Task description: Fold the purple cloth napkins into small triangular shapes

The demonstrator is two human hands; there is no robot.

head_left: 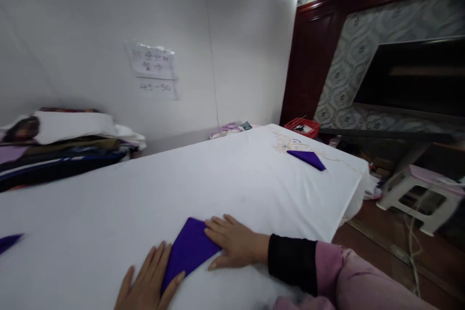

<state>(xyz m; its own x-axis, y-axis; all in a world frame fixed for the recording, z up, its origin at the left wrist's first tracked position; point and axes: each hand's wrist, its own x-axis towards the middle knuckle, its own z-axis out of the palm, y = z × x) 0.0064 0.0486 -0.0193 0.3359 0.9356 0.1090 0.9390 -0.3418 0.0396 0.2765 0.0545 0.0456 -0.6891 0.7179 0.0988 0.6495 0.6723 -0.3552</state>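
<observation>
A folded purple cloth lies flat on the white tablecloth close in front of me. My left hand rests at its lower left edge, fingers stretched out and the thumb touching the cloth. On the right side, my right hand lies flat with fingers spread, its fingertips over the cloth's right edge. Farther back on the table is another folded purple cloth, pointed at one end. The tip of a further purple piece shows at the left frame edge.
A stack of folded fabrics stands against the wall at the left. Beyond the table's far end is a red basket. Some crumpled cloth lies by the back wall. A white stool stands on the floor at the right.
</observation>
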